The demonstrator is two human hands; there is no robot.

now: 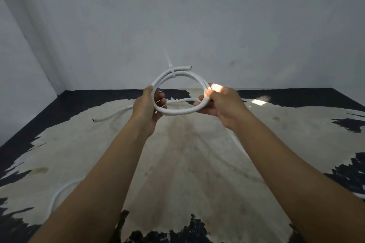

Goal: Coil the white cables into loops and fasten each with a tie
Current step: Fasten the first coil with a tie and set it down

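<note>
A white cable (178, 112) is coiled into a round loop and held up in the air in front of me. My left hand (147, 105) grips the loop's left side and my right hand (221, 102) grips its right side. A white tie (171, 71) wraps the top of the loop, its tail sticking upward. One cable end (190, 67) pokes out to the right at the top. Another white cable (112, 116) lies on the rug behind my left hand, its open end pointing left.
A cream and black cowhide rug (187, 154) covers the dark floor. A further white cable (57, 193) curves on the rug at lower left. Grey walls (197, 16) close the space behind and at left. A sunlit patch (258, 101) lies at right.
</note>
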